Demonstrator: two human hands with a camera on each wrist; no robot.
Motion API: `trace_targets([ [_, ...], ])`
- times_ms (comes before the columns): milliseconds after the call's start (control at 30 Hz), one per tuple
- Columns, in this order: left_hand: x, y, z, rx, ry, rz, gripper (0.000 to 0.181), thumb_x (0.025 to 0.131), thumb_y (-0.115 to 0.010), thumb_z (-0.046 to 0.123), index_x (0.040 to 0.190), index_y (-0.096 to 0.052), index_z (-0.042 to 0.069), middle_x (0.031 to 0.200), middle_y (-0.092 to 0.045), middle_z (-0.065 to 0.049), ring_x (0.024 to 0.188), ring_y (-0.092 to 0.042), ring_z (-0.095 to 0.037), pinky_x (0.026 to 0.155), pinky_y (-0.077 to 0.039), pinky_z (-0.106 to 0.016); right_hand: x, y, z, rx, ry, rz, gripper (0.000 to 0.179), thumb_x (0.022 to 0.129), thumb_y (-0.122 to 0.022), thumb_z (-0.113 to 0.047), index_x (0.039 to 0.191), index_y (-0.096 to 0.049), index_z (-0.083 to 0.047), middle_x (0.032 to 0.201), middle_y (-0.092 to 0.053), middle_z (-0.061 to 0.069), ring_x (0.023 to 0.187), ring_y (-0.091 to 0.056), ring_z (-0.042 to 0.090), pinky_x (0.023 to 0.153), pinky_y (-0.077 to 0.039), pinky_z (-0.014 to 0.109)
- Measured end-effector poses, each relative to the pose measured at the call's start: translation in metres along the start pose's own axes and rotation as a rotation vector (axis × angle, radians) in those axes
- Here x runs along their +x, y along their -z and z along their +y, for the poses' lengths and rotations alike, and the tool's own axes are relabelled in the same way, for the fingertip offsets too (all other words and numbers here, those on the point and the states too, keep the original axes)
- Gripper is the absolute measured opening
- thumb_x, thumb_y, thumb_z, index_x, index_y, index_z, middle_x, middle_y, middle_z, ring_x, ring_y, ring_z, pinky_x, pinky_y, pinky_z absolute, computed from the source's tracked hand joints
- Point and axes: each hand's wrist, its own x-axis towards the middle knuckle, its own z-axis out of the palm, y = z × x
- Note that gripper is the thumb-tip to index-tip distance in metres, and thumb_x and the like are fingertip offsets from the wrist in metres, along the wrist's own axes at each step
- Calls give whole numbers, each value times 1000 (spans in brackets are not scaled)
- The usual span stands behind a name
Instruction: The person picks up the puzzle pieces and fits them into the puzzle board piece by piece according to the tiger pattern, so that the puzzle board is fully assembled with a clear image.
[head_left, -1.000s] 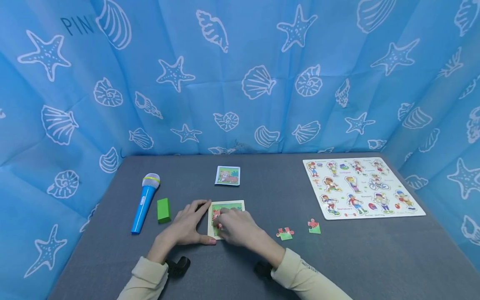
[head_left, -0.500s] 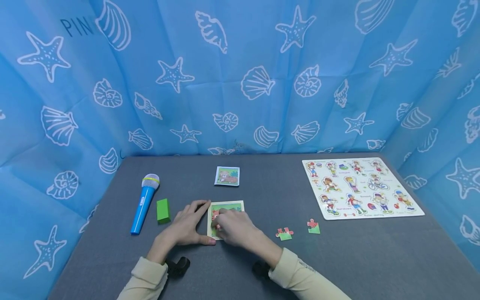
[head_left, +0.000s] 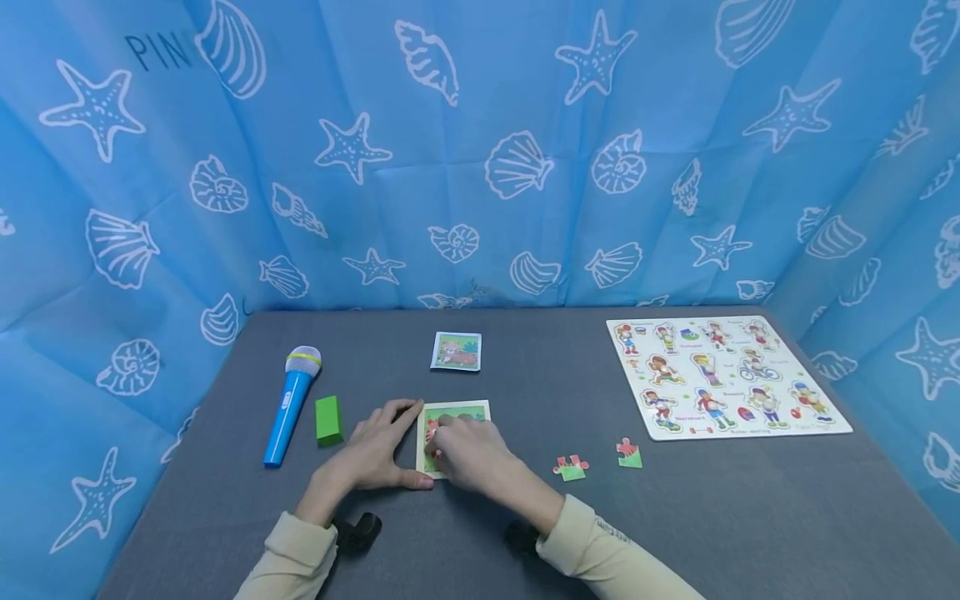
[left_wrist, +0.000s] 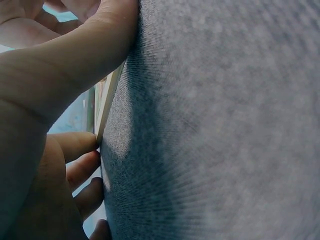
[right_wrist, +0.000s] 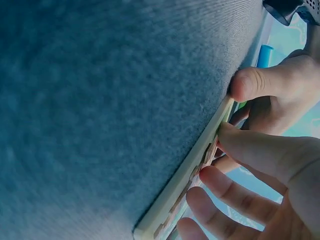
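Observation:
The small framed jigsaw board (head_left: 421, 429) lies flat on the dark table in the middle of the head view. My left hand (head_left: 377, 450) steadies it from the left, thumb at the near corner and index fingertip at the far one. Over the board, my right hand (head_left: 476, 454) bends down with its thumb and index finger round a reddish jigsaw piece (right_wrist: 212, 150), seen in the right wrist view. The palm and fingers hide most of the picture. Two loose red-and-green jigsaw pieces, one nearer (head_left: 572, 468) and one farther (head_left: 629, 453), lie to the right.
Beyond the board lies a small picture card (head_left: 456, 352). A blue toy microphone (head_left: 288, 408) and a green block (head_left: 327, 421) are on the left. At the back right lies a white peg puzzle board (head_left: 727, 379). A blue shell-patterned curtain (head_left: 480, 167) closes off the back.
Both hands stay at the jigsaw board, with only a slight shift of the right fingers. The loose pieces and other things keep their places.

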Motion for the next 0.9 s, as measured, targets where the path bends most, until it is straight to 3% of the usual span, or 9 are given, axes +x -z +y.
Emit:
trace_targets([
  [200,1,1,0,-8,-1,-5,118,72,-85,63,163,-29,12,163,-31,-13,143,-38,-36,109,-35,-64,-1,7,4,14,57,-122,14,95,-74,-25,107,-81,-22,106,-66,-2,87,-61,13,69,-52,28],
  [300,1,0,-1,-6,3,-8,118,72,-85,64,163,-28,13,164,-31,-12,144,-37,-35,110,-35,-64,-2,8,6,13,42,-155,20,94,-75,-28,114,-79,-25,110,-66,-2,88,-60,13,68,-52,29],
  [467,1,-2,-1,-7,-1,-2,119,72,-85,64,163,-28,13,164,-31,-12,143,-38,-35,110,-34,-64,-2,7,9,27,20,-83,24,93,-76,-23,117,-79,-25,107,-70,-1,87,-64,15,62,-50,29],
  [600,1,-2,-1,-8,5,-3,119,72,-85,64,163,-28,13,164,-31,-12,143,-38,-35,110,-34,-65,-2,6,10,36,22,-21,18,92,-77,-21,109,-81,-24,101,-70,-2,83,-64,13,58,-48,26],
  [900,0,0,0,-18,-2,-12,118,72,-85,63,163,-28,14,164,-31,-12,144,-38,-36,111,-33,-66,-3,4,5,27,10,-45,11,92,-78,-23,101,-83,-25,102,-71,-4,88,-65,14,66,-54,28],
])
